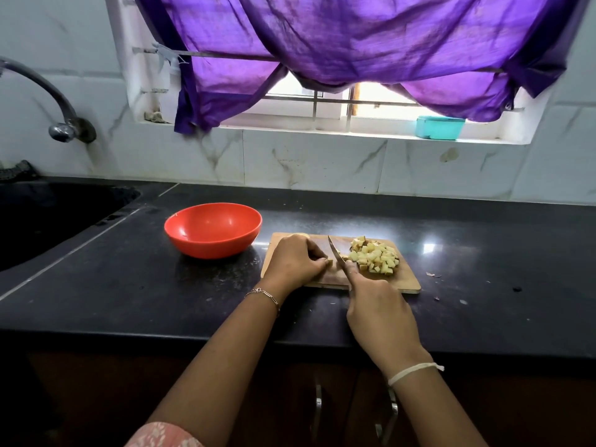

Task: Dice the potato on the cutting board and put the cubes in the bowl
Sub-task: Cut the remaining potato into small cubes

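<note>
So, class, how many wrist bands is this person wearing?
2. A thin metal chain bracelet circles the left wrist; a white thread band circles the right wrist, nearer the camera. No others show on the forearms.

orange-red bowl [209, 248], purple curtain [354, 37], black counter [129, 285] flecked pale. white tiles [306, 162] veined grey like marble. tan board [406, 277], pale yellow cubes [375, 258] with brown skin edges. teal box [440, 127]. pink sleeve [161, 435] with a white print.
</note>
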Tool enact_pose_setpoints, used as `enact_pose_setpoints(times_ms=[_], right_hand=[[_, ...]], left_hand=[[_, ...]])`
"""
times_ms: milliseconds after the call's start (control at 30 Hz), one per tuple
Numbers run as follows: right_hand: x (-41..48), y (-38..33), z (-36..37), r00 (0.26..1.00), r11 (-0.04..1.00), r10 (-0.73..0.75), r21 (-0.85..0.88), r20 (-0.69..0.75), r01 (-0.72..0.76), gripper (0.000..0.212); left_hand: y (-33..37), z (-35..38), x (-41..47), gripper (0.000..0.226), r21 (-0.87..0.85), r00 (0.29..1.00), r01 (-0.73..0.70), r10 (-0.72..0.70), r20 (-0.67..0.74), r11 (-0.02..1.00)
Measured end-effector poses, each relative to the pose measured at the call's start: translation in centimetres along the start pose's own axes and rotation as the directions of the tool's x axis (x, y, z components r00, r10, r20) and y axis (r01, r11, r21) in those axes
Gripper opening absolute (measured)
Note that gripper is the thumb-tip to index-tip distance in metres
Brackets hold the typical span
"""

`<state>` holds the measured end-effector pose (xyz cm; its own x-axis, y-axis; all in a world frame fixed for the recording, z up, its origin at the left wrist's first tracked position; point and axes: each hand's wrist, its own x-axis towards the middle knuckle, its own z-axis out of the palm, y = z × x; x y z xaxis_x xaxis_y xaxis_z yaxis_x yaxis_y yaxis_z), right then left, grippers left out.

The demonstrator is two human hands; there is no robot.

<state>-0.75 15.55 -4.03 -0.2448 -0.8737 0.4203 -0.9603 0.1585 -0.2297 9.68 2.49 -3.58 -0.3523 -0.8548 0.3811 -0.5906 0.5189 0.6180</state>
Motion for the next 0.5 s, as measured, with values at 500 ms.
enact_pose_setpoints(times_ms=[500], right_hand=[[0.1, -1.1, -0.1, 0.993, 0.982, -0.099, -0.153, 0.069, 0.108, 0.058]], left_hand=[[0.1, 0.0, 0.1, 0.007, 0.001, 1.0, -0.008, 0.008, 0.008, 1.0]])
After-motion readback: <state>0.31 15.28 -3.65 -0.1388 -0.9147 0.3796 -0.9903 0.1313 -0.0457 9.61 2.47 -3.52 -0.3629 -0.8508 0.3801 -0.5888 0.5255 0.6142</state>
